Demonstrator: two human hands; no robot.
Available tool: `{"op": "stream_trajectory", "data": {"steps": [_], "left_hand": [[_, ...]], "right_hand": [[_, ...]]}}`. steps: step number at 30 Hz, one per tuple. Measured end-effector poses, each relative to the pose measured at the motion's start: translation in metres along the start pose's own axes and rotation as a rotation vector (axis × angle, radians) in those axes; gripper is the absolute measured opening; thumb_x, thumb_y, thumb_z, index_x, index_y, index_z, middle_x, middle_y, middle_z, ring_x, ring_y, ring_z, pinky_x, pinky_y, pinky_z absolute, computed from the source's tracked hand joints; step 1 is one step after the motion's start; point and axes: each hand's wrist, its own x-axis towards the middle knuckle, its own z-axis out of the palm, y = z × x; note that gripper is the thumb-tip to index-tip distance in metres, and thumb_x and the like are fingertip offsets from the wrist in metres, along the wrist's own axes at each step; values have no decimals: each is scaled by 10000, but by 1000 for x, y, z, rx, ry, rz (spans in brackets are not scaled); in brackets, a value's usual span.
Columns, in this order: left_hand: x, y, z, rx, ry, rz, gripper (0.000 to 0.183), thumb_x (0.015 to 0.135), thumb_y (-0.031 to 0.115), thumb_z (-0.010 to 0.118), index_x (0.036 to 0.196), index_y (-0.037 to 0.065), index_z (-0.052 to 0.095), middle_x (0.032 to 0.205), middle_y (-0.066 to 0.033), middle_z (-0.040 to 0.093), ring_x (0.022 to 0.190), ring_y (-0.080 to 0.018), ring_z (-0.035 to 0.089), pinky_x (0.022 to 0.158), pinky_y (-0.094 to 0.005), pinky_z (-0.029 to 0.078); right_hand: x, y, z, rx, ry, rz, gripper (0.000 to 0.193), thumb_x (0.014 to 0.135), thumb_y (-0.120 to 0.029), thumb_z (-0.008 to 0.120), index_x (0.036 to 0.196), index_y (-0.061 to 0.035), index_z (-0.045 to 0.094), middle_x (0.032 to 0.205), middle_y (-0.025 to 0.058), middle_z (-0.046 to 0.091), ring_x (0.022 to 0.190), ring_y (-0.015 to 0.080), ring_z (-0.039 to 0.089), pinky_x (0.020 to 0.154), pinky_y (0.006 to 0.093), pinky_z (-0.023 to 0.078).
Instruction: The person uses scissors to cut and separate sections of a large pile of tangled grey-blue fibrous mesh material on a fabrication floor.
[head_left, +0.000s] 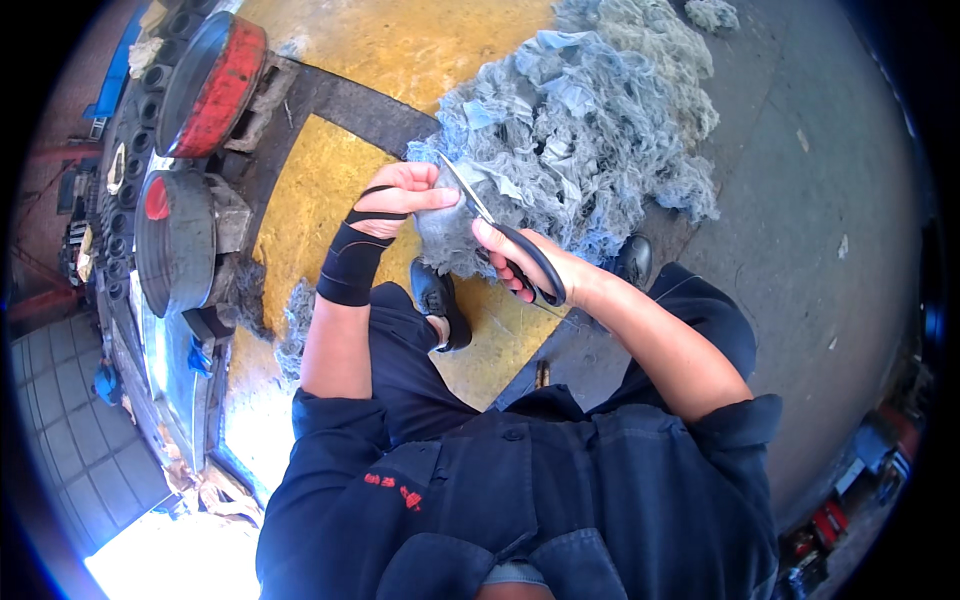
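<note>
My left hand (pixel 402 196), with a black wrist wrap (pixel 352 262) on it, is closed in a pinch on the edge of a grey-blue piece of frayed cloth (pixel 447 238). The cloth hangs below the fingers, in front of a big heap of similar shredded cloth (pixel 600 130). In my right hand (pixel 535 258) is a pair of scissors (pixel 540 262), its black handle loops around the fingers and thumb. The metal blades point up and to the left, close beside the left fingertips. Whether their edges touch the cloth I cannot tell.
Two large round drums or rings, one red and black (pixel 228 90) and one dark (pixel 180 240), stand on blocks at the left. Loose tufts of cloth (pixel 295 325) lie near my left leg. My shoes (pixel 440 300) rest on a yellow-and-dark painted floor (pixel 320 190).
</note>
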Motion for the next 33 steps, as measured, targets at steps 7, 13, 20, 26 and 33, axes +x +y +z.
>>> {"op": "stream_trajectory", "data": {"steps": [7, 13, 20, 26, 33], "left_hand": [[1, 3, -4, -13, -23, 2, 188, 814, 92, 671, 968, -6, 624, 911, -52, 664, 809, -98, 608, 745, -227, 464], [4, 1, -1, 52, -66, -30, 199, 794, 80, 688, 962, -7, 629, 910, -54, 666, 807, -92, 609, 738, -215, 463], [8, -9, -3, 146, -59, -62, 130, 784, 81, 700, 860, 43, 602, 819, 25, 611, 734, -46, 562, 682, -185, 435], [6, -1, -5, -44, 96, 189, 123, 872, 119, 618, 963, 63, 557, 842, -3, 619, 749, -66, 580, 696, -205, 443], [-35, 79, 26, -103, 118, 483, 104, 903, 70, 549, 1003, 39, 547, 923, -42, 625, 811, -96, 603, 740, -214, 467]], "right_hand": [[-7, -8, -1, -69, 5, 0, 688, 790, -751, 441, 599, -92, 393, 534, -2, 390, 409, 100, 405, 366, 248, 334], [2, -3, -1, -24, -2, -77, 682, 800, -737, 444, 585, -92, 394, 509, -9, 376, 392, 95, 385, 353, 240, 325], [-6, -26, -12, 94, 109, -74, 638, 822, -685, 484, 572, -104, 402, 494, -13, 369, 390, 89, 378, 354, 236, 325], [11, -28, -51, -201, 622, -359, 637, 639, -618, 739, 747, -7, 600, 648, 48, 570, 626, 125, 565, 571, 250, 453], [6, -51, -36, 44, 338, -428, 710, 696, -562, 735, 1001, 60, 582, 942, 148, 627, 871, 213, 612, 797, 340, 488]]}}
